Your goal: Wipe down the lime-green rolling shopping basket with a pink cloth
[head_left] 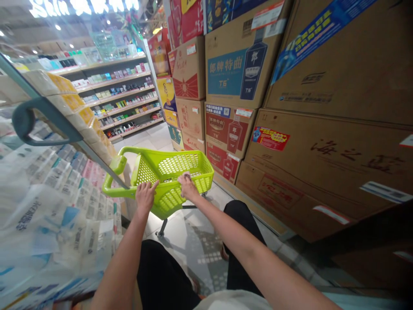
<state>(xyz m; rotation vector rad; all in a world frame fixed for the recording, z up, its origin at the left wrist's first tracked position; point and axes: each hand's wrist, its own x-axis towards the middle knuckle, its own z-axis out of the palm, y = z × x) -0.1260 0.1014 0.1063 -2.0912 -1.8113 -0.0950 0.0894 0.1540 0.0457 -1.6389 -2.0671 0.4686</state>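
Note:
A lime-green plastic shopping cart with perforated sides stands in front of me, with no goods visible inside. My left hand is closed over its near rim, the thumb pointing along the edge. Farther along that rim, my right hand presses a small pale pinkish cloth against the plastic. Part of the cloth is hidden under my fingers. The cart's green push handle is at the left end. A grey bar with a loop handle slants down in front of it.
Stacked cardboard cartons form a wall on the right. Packs of wrapped paper goods are piled close on the left. Shelves of small boxed products stand at the back. Pale floor tiles show beneath the cart and between my legs.

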